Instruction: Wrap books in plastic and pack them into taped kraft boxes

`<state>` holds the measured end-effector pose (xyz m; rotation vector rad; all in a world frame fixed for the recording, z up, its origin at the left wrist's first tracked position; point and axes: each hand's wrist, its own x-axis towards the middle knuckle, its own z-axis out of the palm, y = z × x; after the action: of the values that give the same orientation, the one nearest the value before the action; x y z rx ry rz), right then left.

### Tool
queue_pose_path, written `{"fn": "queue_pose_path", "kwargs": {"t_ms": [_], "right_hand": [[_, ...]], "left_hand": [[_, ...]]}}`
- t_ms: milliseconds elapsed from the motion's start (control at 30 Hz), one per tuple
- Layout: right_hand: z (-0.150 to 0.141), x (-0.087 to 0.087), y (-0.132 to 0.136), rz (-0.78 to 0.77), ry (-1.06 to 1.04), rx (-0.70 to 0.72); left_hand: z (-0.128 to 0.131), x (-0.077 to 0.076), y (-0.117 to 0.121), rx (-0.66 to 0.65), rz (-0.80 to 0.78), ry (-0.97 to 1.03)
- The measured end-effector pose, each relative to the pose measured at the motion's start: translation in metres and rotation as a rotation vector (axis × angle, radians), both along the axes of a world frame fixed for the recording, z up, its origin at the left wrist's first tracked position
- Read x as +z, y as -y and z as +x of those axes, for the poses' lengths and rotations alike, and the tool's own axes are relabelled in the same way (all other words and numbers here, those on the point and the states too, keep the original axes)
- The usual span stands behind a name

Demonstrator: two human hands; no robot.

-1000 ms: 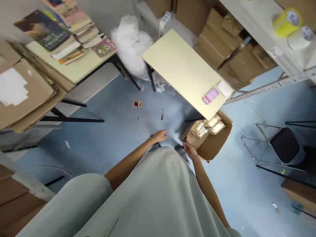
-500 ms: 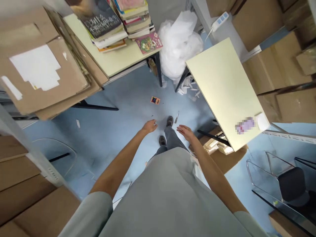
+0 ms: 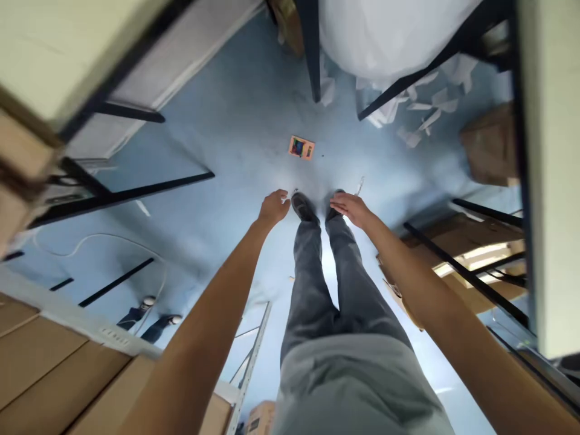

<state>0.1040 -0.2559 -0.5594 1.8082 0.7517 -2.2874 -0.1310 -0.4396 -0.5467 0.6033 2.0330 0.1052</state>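
Observation:
My left hand (image 3: 275, 207) hovers over the floor left of my shoes, its fingers loosely curved and apart, holding nothing. Over my right shoe hangs my right hand (image 3: 351, 208), palm turned down and fingers stretched out, also with nothing in it. Ahead of both hands a small orange card-like item (image 3: 301, 147) with a dark, colourful picture lies flat on the blue floor (image 3: 244, 121). Just beyond the right hand a thin, light-coloured object (image 3: 361, 184) lies on the floor, partly hidden by that hand; its kind is unclear.
Black table legs (image 3: 312, 54) stand ahead, with a big white plastic bag (image 3: 389, 36) and paper scraps (image 3: 430, 115). A pale tabletop (image 3: 562, 181) edges the right side. Cardboard boxes (image 3: 58, 374) fill the lower left, near another person's shoes (image 3: 174, 319). A cable (image 3: 104, 237) crosses the floor.
My view has dropped closer to the floor, and the tabletops have slid to the picture's edges. My feet now stand side by side. Both hands stay empty.

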Motion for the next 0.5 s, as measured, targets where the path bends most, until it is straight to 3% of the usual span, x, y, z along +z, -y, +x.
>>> {"fn": "queue_pose_path", "kwargs": {"t_ms": [333, 433, 500], "right_hand": [[-0.091, -0.28, -0.005, 0.061, 0.002, -0.044], [-0.126, -0.352, -0.003, 0.079, -0.009, -0.018], [-0.148, -0.389, 0.004, 0.098, -0.007, -0.01]], "left_hand": [[-0.087, -0.258, -0.064, 0.194, -0.014, -0.057], [-0.107, -0.325, -0.079, 0.212, -0.012, -0.058], [-0.116, -0.363, -0.084, 0.203, 0.01, -0.092]]}}
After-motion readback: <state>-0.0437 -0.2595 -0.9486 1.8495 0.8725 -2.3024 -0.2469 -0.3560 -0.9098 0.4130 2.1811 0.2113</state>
